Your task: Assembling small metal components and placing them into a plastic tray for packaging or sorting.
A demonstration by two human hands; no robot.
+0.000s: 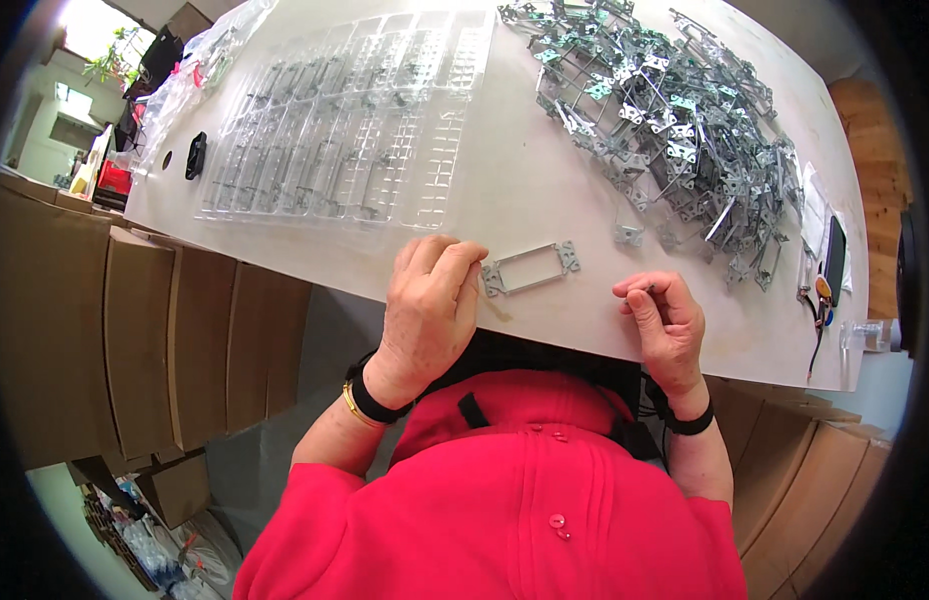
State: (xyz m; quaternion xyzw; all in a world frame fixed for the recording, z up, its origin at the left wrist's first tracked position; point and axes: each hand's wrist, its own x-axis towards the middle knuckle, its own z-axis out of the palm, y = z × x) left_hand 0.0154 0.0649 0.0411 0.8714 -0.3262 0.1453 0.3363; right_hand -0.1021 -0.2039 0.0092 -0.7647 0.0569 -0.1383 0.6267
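A rectangular metal frame (531,269) with flat, holed end plates lies near the table's front edge, between my hands. My left hand (430,295) is closed, its fingers pressed together right beside the frame's left end. Whether it grips the frame or something small is hidden. To the right of the frame, my right hand (669,318) pinches a small dark piece (651,289) between thumb and fingers, too small to name. Farther back on the right spreads a large tangled heap of similar metal frames (675,130).
Clear plastic trays (440,150) with rows of metal parts in their compartments cover the table's (530,190) left side. A black object (196,156) sits beside them. Pliers (823,290) lie at the right edge. Cardboard boxes (55,320) stand left of the table.
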